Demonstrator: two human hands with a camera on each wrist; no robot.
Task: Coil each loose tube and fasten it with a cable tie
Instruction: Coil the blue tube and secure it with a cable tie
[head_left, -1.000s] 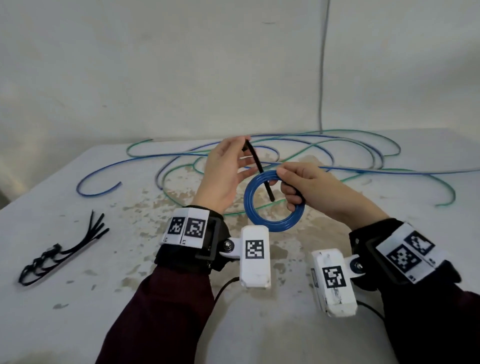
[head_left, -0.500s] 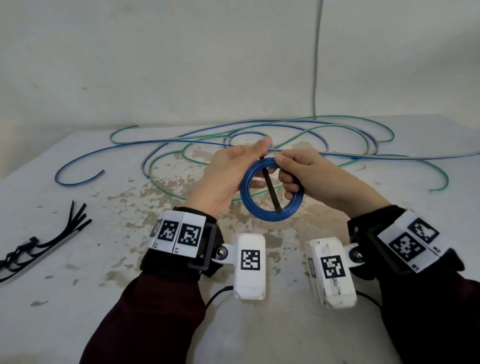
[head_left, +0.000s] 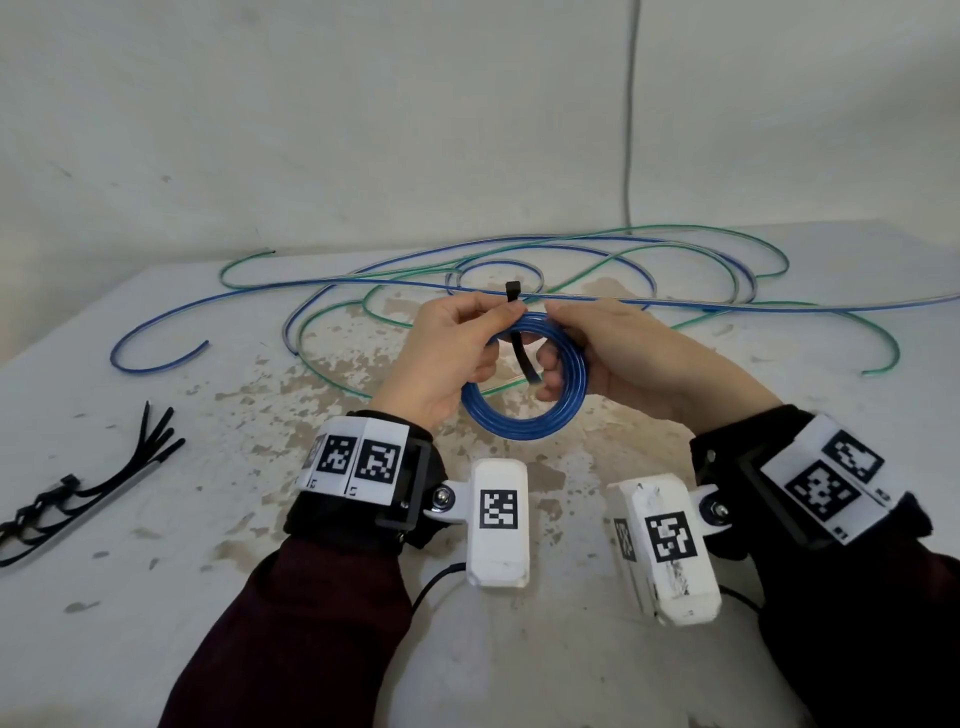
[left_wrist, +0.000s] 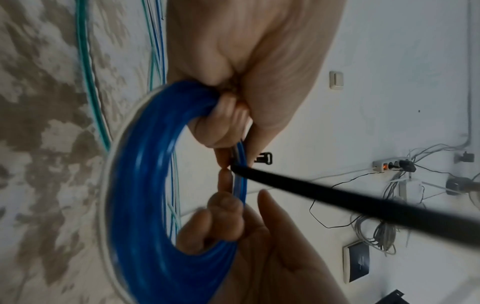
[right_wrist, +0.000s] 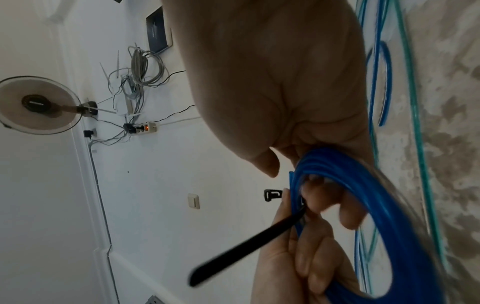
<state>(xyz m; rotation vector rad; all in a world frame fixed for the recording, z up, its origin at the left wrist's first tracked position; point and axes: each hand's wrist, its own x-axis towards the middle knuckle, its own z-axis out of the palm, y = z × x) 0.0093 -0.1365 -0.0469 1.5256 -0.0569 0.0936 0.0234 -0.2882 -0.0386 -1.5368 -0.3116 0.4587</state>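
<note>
A blue tube wound into a small coil (head_left: 519, 428) is held upright above the table between both hands. My left hand (head_left: 511, 313) pinches the top of the coil together with a black cable tie (head_left: 523, 358). The tie's head (head_left: 512, 288) sticks up above my fingers, and its strap hangs down inside the ring. My right hand (head_left: 558, 343) grips the coil's right side, fingers curled through the ring. In the left wrist view the strap (left_wrist: 337, 197) runs out from the coil (left_wrist: 145, 185). The right wrist view shows the strap (right_wrist: 246, 246) beside the coil (right_wrist: 363, 195).
Loose blue and green tubes (head_left: 571, 270) sprawl across the back of the worn white table (head_left: 571, 649). A bundle of spare black cable ties (head_left: 104, 483) lies at the left. A wall stands close behind the table.
The tie has gone from slanting across the ring to standing at the coil's top, its head now above my left fingers. Both hands have closed in on the coil's top.
</note>
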